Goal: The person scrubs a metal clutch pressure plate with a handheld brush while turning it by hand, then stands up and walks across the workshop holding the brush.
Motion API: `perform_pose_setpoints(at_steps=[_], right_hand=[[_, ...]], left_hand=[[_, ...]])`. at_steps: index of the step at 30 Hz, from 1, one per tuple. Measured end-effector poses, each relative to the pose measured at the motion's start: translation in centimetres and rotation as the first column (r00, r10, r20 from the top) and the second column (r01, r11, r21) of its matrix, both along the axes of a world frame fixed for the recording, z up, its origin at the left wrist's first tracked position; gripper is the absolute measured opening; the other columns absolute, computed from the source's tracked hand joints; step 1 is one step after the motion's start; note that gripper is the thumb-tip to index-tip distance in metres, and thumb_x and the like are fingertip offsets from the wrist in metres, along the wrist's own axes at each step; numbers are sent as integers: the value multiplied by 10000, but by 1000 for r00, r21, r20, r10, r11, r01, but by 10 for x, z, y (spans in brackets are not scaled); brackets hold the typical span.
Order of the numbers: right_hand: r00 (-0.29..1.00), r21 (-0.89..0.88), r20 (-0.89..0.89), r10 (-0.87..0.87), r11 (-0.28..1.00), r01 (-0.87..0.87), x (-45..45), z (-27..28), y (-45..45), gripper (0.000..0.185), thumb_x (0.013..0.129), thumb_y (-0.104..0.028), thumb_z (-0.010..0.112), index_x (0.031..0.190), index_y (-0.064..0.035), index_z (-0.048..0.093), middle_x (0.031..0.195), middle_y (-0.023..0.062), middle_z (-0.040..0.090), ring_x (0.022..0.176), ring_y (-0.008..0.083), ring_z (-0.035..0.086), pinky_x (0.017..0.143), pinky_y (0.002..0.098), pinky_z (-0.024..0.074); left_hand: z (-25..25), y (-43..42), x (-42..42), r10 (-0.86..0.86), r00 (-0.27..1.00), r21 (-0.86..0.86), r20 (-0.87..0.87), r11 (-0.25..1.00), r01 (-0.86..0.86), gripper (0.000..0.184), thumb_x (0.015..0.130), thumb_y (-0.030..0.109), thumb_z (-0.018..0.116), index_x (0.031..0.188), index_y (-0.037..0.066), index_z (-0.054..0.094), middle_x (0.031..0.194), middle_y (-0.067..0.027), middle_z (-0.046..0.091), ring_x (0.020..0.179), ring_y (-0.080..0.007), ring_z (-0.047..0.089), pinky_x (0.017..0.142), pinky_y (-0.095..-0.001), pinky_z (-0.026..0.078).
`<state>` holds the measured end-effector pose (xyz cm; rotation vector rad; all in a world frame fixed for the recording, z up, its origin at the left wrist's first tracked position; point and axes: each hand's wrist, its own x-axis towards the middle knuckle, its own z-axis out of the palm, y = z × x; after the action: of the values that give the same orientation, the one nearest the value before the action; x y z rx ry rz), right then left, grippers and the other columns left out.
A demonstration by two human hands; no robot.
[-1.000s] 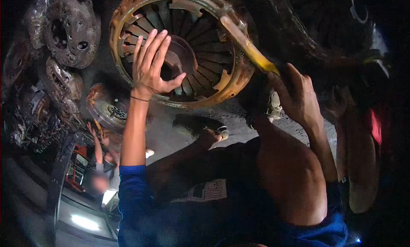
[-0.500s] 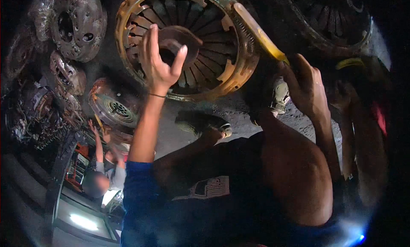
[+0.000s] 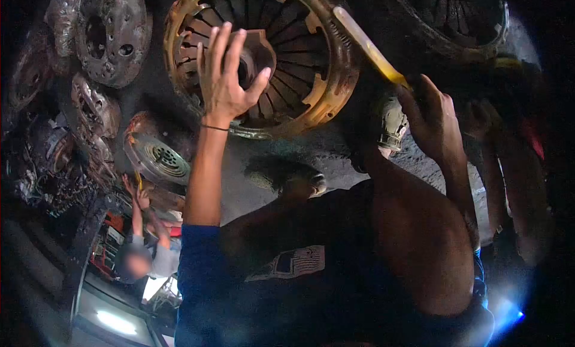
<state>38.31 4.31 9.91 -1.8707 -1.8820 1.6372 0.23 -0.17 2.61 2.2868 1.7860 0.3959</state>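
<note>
A large round metal part with a rusty orange rim and many radial fingers lies at the top middle. My left hand is over its left side, fingers spread, beside the dark plate at its centre; whether it touches the plate I cannot tell. My right hand is closed around the yellow end of a long flat tool. The tool's pale tip reaches the rim's upper right.
Rusty discs and metal parts are piled at the left, with a grooved disc below. A co-worker is at lower left. Another round part and another person's arms are at right.
My left hand has shifted slightly right and its fingers have fanned out again. The central plate sits at a different angle. My right hand and the tool have moved a little right and down.
</note>
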Motion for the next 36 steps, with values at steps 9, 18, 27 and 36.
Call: perform_pose_setpoints(at_steps=[9, 18, 27, 36], right_hand=[[992, 29, -102, -73, 997, 77, -3, -11, 1, 320, 1035, -177, 636, 1299, -10, 568, 962, 245, 744, 858, 317, 775, 729, 425, 574], [980, -70, -174, 97, 991, -110, -14, -14, 19, 382, 1028, -101, 579, 1411, -108, 582, 1040, 257, 736, 915, 377, 757, 754, 450, 575], [942, 43, -286, 173, 985, -168, -30, -17, 13, 381, 1037, -100, 545, 1410, -42, 595, 1129, 268, 732, 994, 415, 738, 844, 478, 595], [940, -82, -274, 205, 968, -235, -49, -22, 1, 412, 1053, -112, 530, 1458, -53, 578, 1034, 244, 719, 853, 317, 721, 761, 430, 578]], left_hand=[[-19, -3, 23, 299, 949, 36, 104, 952, -304, 419, 991, 260, 647, 1355, 54, 661, 1470, -179, 550, 1373, -397, 506, 1143, -513, 405], [-16, 0, 35, 467, 879, -4, 97, 883, -469, 408, 1001, 238, 643, 1351, 28, 645, 1405, -181, 573, 1303, -367, 555, 1098, -464, 441], [-4, 9, 0, 113, 979, 17, -170, 994, -112, 445, 994, 320, 597, 1359, 77, 672, 1493, -161, 560, 1412, -428, 471, 1161, -538, 387], [-31, 1, 10, 357, 909, 51, 213, 926, -375, 367, 1047, 283, 573, 1283, 43, 720, 1440, -124, 597, 1392, -382, 499, 1166, -514, 397]])
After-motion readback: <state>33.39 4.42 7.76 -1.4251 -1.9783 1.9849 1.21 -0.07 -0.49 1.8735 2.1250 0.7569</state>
